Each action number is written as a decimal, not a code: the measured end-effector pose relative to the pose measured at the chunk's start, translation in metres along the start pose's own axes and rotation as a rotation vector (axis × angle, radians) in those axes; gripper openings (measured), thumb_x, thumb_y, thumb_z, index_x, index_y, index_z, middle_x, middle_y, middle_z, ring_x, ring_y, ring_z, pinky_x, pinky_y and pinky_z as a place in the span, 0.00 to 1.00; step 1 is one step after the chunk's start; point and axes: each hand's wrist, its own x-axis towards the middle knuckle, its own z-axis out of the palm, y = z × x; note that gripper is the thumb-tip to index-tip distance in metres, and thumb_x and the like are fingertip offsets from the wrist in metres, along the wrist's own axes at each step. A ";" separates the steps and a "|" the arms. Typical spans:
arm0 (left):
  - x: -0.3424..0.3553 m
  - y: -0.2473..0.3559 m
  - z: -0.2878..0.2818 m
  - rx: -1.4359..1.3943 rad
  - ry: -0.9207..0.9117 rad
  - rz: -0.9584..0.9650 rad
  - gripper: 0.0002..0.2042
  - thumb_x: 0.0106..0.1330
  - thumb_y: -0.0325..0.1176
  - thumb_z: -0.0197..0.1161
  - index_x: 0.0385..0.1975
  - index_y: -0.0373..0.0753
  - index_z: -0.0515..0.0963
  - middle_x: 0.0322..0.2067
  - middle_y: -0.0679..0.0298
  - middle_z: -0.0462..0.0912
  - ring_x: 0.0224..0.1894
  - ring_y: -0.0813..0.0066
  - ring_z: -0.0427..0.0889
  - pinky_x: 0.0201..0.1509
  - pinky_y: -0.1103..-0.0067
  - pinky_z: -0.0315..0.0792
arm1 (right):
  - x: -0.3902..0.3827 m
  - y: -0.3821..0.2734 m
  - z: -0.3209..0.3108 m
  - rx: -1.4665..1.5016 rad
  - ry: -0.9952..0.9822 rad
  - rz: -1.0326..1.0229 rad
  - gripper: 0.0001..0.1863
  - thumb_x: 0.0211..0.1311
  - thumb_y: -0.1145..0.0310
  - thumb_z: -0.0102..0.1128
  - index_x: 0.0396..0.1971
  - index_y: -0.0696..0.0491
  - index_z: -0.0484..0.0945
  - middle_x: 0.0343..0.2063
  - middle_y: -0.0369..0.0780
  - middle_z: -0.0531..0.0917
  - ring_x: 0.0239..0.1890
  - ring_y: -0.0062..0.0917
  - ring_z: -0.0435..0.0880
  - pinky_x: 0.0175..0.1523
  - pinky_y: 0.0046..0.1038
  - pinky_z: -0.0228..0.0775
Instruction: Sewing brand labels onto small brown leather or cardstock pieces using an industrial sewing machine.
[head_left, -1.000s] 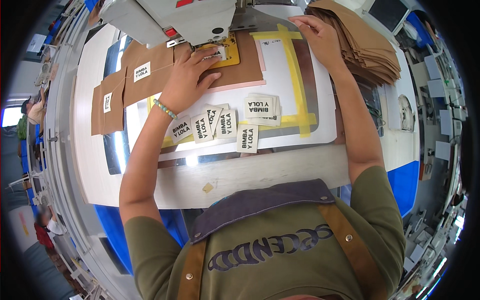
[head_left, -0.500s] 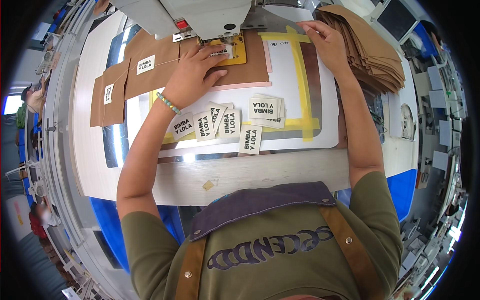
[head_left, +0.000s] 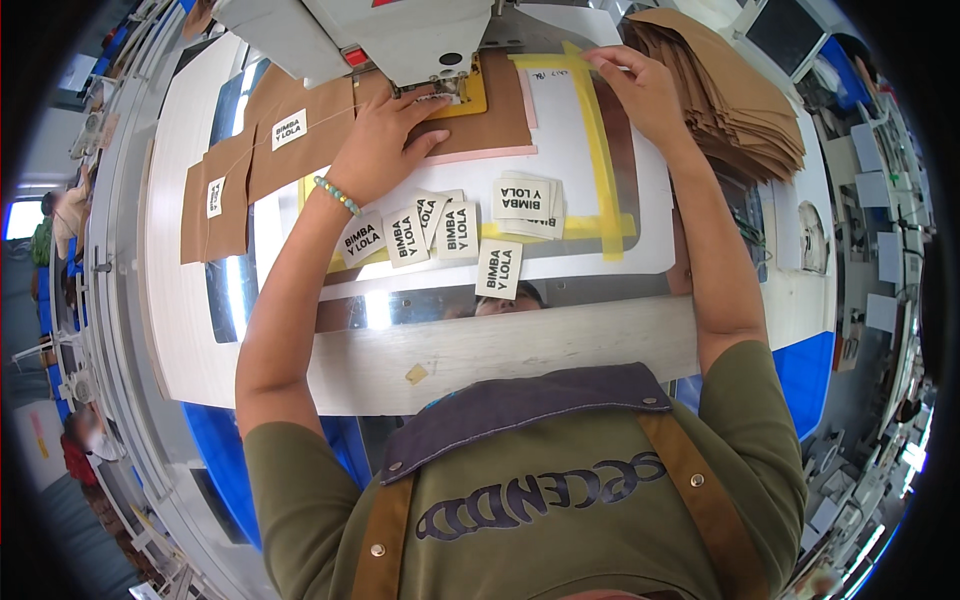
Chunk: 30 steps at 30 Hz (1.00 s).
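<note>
My left hand (head_left: 385, 138) lies with fingers spread on a brown sheet (head_left: 475, 132) under the sewing machine's head (head_left: 435, 45). Its fingertips are beside the yellow plate (head_left: 478, 92) at the needle area; the stitching point is partly hidden. A beaded bracelet circles that wrist. With bent fingers, my right hand (head_left: 640, 98) pinches the far right corner of the yellow-taped template (head_left: 604, 165), on which the brown sheet lies. Several white labels with black lettering (head_left: 457, 230) are scattered nearer to me, some in a small stack (head_left: 524, 200).
Brown pieces bearing labels (head_left: 215, 195) trail off to the left, joined by thread. A thick pile of brown sheets (head_left: 715, 95) stands at right. A shiny metal plate (head_left: 420, 303) borders the pale tabletop (head_left: 540, 350). Blue bins (head_left: 805, 385) hang below.
The template, brown sheet and loose labels have shifted slightly away and to the left. Both my hands have moved a little with them, keeping nearly the same poses.
</note>
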 end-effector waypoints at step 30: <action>-0.042 -0.053 -0.018 -0.046 0.084 -0.096 0.29 0.63 0.47 0.77 0.64 0.45 0.84 0.70 0.64 0.79 0.71 0.56 0.73 0.76 0.64 0.70 | -0.036 -0.093 0.033 -0.434 -0.529 -0.427 0.22 0.74 0.58 0.62 0.60 0.55 0.85 0.65 0.42 0.84 0.65 0.39 0.82 0.69 0.41 0.75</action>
